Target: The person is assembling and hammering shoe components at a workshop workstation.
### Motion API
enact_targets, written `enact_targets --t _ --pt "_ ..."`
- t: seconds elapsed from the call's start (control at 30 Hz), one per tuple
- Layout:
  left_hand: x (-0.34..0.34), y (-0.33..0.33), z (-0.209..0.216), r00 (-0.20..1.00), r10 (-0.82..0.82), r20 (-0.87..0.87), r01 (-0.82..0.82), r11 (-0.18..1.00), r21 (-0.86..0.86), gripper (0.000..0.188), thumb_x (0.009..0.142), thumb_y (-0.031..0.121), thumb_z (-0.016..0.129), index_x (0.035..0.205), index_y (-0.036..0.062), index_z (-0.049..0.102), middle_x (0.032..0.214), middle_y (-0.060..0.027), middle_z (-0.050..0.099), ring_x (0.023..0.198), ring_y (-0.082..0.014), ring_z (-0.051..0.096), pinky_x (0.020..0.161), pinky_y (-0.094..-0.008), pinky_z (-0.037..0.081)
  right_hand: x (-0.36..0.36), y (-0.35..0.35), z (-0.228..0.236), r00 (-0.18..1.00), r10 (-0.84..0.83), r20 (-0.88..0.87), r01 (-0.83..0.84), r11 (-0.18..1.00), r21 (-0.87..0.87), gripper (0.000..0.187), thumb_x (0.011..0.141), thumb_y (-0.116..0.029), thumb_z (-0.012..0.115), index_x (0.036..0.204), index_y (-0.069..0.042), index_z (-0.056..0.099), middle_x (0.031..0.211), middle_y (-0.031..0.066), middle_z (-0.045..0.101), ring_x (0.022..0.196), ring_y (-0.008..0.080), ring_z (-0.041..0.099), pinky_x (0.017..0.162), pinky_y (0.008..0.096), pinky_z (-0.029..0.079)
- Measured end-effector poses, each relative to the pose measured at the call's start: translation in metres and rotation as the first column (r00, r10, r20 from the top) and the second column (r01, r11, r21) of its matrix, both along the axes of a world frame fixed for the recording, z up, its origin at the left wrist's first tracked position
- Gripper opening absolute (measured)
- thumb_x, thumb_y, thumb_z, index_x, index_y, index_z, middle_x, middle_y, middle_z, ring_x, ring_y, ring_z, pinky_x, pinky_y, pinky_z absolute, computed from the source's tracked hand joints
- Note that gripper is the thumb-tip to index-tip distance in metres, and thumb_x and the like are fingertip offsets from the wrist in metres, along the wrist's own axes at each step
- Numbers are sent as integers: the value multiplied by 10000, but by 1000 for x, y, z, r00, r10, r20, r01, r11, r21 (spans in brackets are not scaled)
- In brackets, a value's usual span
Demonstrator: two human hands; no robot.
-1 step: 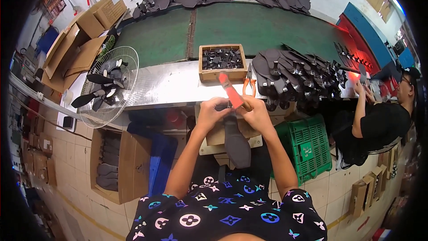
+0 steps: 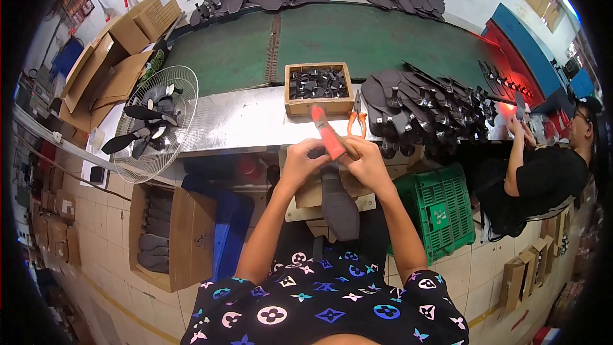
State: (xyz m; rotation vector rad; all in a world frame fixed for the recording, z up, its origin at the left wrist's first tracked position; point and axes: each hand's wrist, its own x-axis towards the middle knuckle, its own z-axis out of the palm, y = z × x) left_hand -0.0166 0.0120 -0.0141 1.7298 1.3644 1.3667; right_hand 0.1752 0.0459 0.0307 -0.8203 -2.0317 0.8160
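A dark grey shoe sole [image 2: 340, 207] lies in front of me with its wide toe end toward my body. My left hand [image 2: 305, 161] is closed at the narrow heel end, its thumb and fingers pinching there. My right hand [image 2: 366, 165] grips a hammer [image 2: 329, 135] with a red head and a wooden handle, and its fingertips are also close to the sole's heel end. The hammer head sits above the gap between my hands and covers part of what the fingertips touch. Under the sole is a work block [image 2: 309, 195], partly hidden.
A wooden box [image 2: 319, 108] of small black parts stands ahead, beside orange-handled pliers [image 2: 357, 124]. Soles with heels [image 2: 399, 99] pile up at right, near a co-worker [image 2: 549, 172]. A wire fan guard [image 2: 185, 121] holds parts at left. A green crate [image 2: 440, 214] and carton [image 2: 195, 236] flank me.
The red hammer head has shifted very slightly to the left. Both hands and the sole stay almost in the same place.
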Motion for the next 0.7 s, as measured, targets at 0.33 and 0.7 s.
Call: enact_targets --t 0.33,0.7 --pt "-2 -5 15 924 -86 374 192 947 -258 271 801 -5 741 1072 -13 732 980 -48 734 868 -106 659 785 -271 544 9 -61 47 975 -222 -26 207 939 -273 196 933 -156 691 1045 -3 642 661 22 539 590 85 459 556 260 404" --pt "-3 -4 21 953 -105 286 187 943 -276 234 803 -20 715 1035 -21 748 990 -38 738 853 -83 664 762 -245 546 24 -88 43 950 -204 238 242 959 -146 219 973 -166 629 978 31 531 816 223 660 713 373 650 613 414 489"
